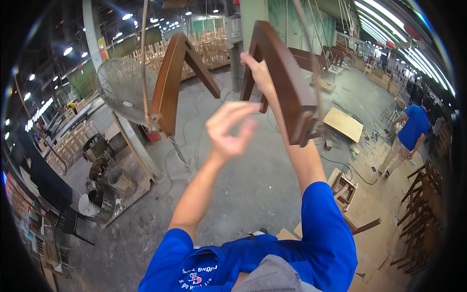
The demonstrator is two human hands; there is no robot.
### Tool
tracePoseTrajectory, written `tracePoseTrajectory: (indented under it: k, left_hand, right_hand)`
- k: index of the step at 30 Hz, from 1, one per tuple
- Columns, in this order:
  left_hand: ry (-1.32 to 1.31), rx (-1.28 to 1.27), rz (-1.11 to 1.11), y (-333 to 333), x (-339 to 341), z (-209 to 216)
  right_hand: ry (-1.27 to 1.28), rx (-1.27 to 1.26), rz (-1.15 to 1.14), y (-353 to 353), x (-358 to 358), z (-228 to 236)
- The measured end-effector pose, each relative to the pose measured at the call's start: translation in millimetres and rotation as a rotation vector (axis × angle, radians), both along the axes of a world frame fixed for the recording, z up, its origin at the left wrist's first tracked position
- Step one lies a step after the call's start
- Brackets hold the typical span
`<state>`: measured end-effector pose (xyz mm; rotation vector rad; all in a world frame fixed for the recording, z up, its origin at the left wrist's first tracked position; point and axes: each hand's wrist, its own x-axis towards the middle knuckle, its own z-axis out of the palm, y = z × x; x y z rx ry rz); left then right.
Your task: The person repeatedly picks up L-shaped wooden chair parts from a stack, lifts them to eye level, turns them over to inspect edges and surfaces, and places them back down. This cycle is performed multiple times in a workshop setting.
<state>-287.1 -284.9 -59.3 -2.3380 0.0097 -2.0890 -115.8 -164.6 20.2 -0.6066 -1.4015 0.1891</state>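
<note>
Watching remotely, I see the left hand half curled, empty; the right hand is at the right wooden frame, its grip unclear. The left wooden frame hangs above the floor.

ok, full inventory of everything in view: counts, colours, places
Wooden pieces: 2, brown, upper centre
Fan: 1, grey, upper left
Ceiling lights: many, white, top left and right
Wooden frames: many, pale, background
Open containers: several, dark and grey, lower left
Chair: 1, black, lower left
Panel: 1, pale, floor right
Furniture stack: uncounted, brown, far right
Co-worker: 1, blue shirt, right
Left hand: 1, bare, centre
Right hand: 1, bare, at right-hand piece, contact unclear
</note>
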Motion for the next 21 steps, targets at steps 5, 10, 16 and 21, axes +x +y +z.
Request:
tracePoseTrajectory:
  k: [5,10,16,21]
  left_hand:
    - [-0.48,-0.708,0.149,129.1,-68.3,-5.2]
    - [-0.482,-0.112,0.48,177.5,-122.7,51.8]
    - [-0.277,0.273,0.549,151.2,-164.9,69.8]
    - [-0.25,0.334,0.348,127.0,-174.3,60.5]
  right_hand:
    - [0.033,-0.092,-0.013,20.0,7.6,-8.1]
    - [0.05,0.158,-0.049,43.2,0.5,-10.7]
    - [0.003,0.812,-0.437,-3.3,-31.0,21.5]
    - [-0.281,1.162,-0.31,-59.7,-55.4,30.3]
